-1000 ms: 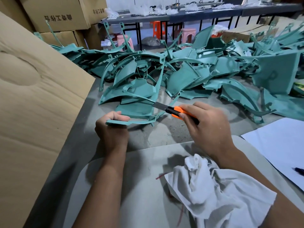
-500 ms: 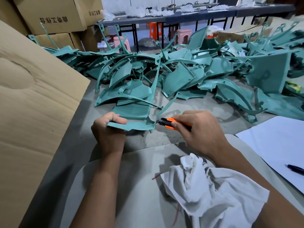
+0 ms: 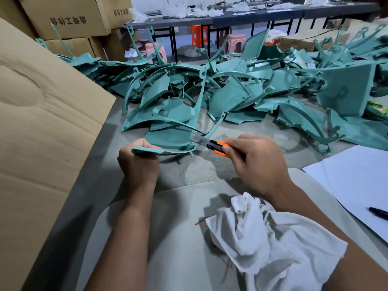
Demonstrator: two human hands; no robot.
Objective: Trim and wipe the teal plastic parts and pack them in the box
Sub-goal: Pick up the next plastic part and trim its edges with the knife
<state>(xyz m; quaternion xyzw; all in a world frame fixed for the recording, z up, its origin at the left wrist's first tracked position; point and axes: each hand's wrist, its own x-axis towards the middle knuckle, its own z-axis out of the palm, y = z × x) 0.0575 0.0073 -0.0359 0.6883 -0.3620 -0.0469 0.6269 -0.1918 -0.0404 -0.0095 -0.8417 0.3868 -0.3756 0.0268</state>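
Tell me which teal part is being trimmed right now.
The teal part nearest the person, gripped at its near edge by the left hand; the knife in the right hand meets it. The others lie piled beyond.

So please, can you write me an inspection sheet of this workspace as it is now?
Surface: grey table, worn patch near the hands.
Job's things: teal part in left hand; orange utility knife in right hand, blade at the part; pile of teal parts; white rag; cardboard box flap.
Clutter: white paper, pen.
Grippers: both hands gripping.
Cables: nothing seen.
Surroundings: cartons, plastic stools, far benches.
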